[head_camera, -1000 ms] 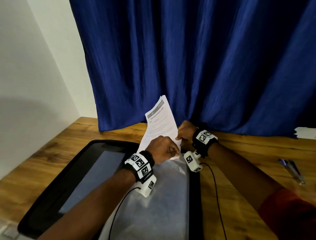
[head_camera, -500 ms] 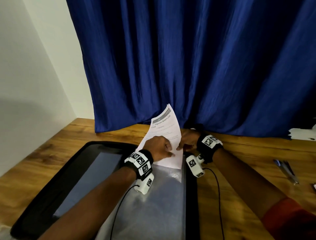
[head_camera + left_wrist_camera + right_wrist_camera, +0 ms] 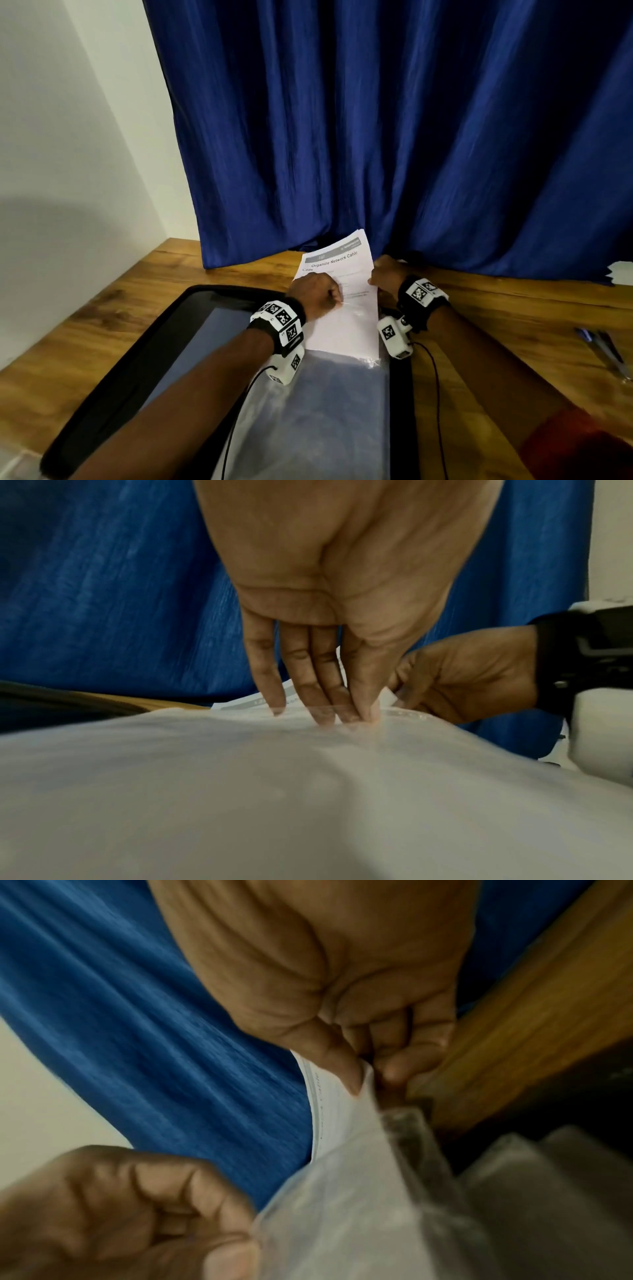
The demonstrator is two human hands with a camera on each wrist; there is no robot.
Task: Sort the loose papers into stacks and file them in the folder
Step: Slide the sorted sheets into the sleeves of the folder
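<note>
The folder [image 3: 130, 359] lies on the desk [image 3: 496, 308], near its back left corner; papers [image 3: 346, 308] lie on the folder's right half; pens [image 3: 603, 346] at the right edge.

The room was dim, the curtain [image 3: 394, 130] falling to near black in its folds. A soft shadow lay across the wall [image 3: 68, 192] at left. The head view bent straight lines at its edges. Both wrist views were blurred and grainy, the sleeve [image 3: 308, 804] nearest the lens a pale smear, the table [image 3: 534, 1010] streaked.
</note>
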